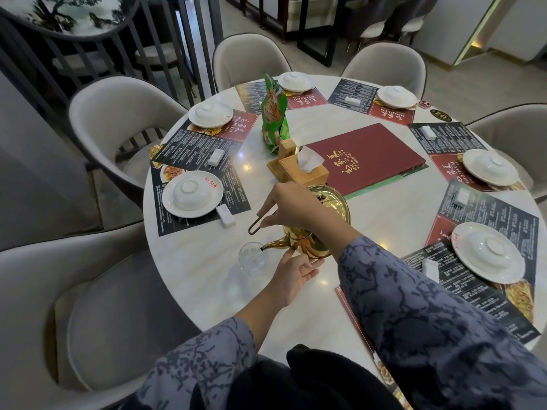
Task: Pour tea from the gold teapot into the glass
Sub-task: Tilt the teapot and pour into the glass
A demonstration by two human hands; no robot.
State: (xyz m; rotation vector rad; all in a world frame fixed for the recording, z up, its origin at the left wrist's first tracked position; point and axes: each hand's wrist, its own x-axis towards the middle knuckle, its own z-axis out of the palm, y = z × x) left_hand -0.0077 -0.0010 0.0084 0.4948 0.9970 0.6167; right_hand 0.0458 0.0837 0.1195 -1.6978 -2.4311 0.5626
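Note:
The gold teapot (pixel 321 241) is tilted to the left above the white round table (pixel 381 232), its spout tip reaching over the rim of a clear glass (pixel 253 260) that stands on the table. My right hand (pixel 291 207) grips the teapot's thin wire handle from above. My left hand (pixel 296 272) sits just right of the glass, under the teapot's belly, fingers spread and touching the pot's underside. I cannot make out a stream of tea.
A wooden tissue box (pixel 302 167) and a red menu book (pixel 367 158) lie just beyond the teapot. A green snack bag (pixel 273 113) stands behind them. Plates with upturned bowls (pixel 192 196) on dark placemats ring the table. Grey chairs surround it.

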